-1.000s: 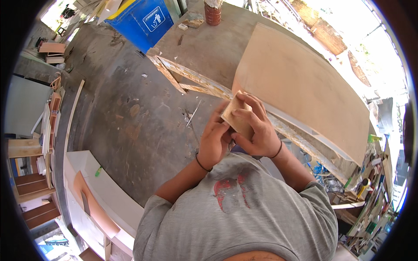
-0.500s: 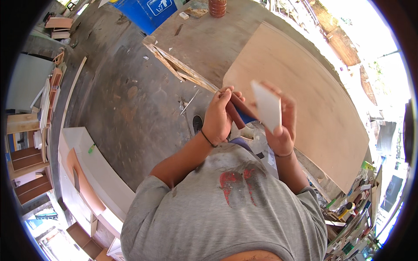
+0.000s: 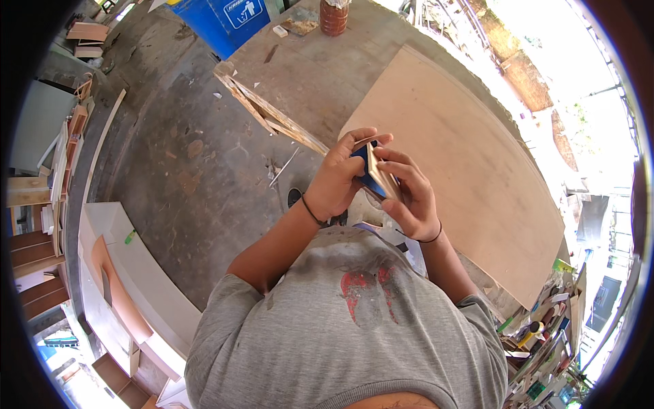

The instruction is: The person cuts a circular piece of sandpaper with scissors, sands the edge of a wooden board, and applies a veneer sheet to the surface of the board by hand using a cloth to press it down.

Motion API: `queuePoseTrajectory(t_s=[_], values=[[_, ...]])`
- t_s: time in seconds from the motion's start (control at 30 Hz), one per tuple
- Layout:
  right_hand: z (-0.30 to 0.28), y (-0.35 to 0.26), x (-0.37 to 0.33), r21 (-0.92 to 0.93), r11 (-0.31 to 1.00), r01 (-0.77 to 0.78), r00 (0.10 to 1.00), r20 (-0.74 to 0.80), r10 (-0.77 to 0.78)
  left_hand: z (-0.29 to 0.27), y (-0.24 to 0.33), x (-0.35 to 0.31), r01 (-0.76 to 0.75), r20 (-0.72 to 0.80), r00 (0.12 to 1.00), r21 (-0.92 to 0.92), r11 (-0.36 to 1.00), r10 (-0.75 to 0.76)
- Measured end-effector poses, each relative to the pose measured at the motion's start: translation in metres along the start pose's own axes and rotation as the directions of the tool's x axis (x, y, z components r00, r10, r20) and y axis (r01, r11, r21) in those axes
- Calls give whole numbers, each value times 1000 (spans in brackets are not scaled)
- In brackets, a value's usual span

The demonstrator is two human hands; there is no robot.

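Observation:
In front of my chest, both hands meet around a small flat block (image 3: 384,176) with a pale wooden edge. A sheet that looks like sandpaper (image 3: 363,162), blue on the back, lies against the block's left side. My left hand (image 3: 337,183) is closed on the sheet, its thumb pressing on the blue face. My right hand (image 3: 417,198) grips the block from the right, fingers over its upper part and thumb on its lower end. The block's far side and part of the sheet are hidden by the fingers.
A large plywood sheet (image 3: 463,163) lies beyond my right hand. Splintered wood strips (image 3: 272,117) run along the edge ahead. Farther off are a blue bin (image 3: 221,27) and a red-brown jar (image 3: 334,19). A white cabinet piece (image 3: 163,286) stands left; clutter (image 3: 538,341) fills the right.
My right hand has brought the block left against the sheet, turning its white face away. The sheet, folded with its brown side outward before, now shows its blue back.

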State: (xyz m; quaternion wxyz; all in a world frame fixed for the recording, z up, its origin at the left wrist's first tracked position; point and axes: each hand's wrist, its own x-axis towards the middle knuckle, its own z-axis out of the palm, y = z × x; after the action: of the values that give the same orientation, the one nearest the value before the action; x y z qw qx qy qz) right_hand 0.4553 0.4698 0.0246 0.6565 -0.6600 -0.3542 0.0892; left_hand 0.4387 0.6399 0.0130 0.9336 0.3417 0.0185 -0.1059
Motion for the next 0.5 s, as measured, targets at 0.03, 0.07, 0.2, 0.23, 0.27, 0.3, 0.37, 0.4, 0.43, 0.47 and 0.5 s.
queuePoseTrajectory(t_s=[0.03, 0.07, 0.2, 0.23, 0.27, 0.3, 0.37, 0.4, 0.43, 0.47, 0.5], values=[[-1, -4, 1, -87, 996, -10, 1000, 10, 11, 1, 0, 0, 14, -35, 999, -11, 1000, -14], [-2, -6, 2, -88, 996, -7, 1000, 9, 8, 2, 1, 0, 26, -70, 997, -19, 999, -28], [-10, -7, 4, -488, 864, 129, 991, 103, -89, 1, -2, -4, -16, -105, 994, 28, 999, 19], [-10, -3, 2, -470, 874, 123, 992, 94, -89, 1, -5, -5, -15, -101, 995, 29, 999, 18], [-10, -1, 2, -453, 883, 120, 992, 87, -90, -1, -9, -6, -59, -101, 992, 177, 982, 78], [-10, -2, 3, -456, 882, 122, 992, 87, -93, -3, -12, -5, -102, -93, 986, 321, 942, 138], [-10, -6, 6, -573, 809, 133, 991, 59, -121, -8, -15, -5, -60, -132, 987, 241, 969, 94], [-11, -7, 7, -574, 808, 134, 991, 58, -123, -11, -14, -5, -17, -172, 984, 158, 987, 44], [-13, -8, 8, -586, 802, 115, 993, 58, -100, -13, -11, -6, -19, -169, 984, 159, 987, 46], [-15, -9, 9, -597, 796, 96, 995, 59, -76, -16, -8, -7, 17, -138, 990, 68, 998, -7], [-17, -8, 10, -598, 795, 99, 995, 61, -77, -15, -5, -8, 55, -101, 993, -21, 998, -57]])
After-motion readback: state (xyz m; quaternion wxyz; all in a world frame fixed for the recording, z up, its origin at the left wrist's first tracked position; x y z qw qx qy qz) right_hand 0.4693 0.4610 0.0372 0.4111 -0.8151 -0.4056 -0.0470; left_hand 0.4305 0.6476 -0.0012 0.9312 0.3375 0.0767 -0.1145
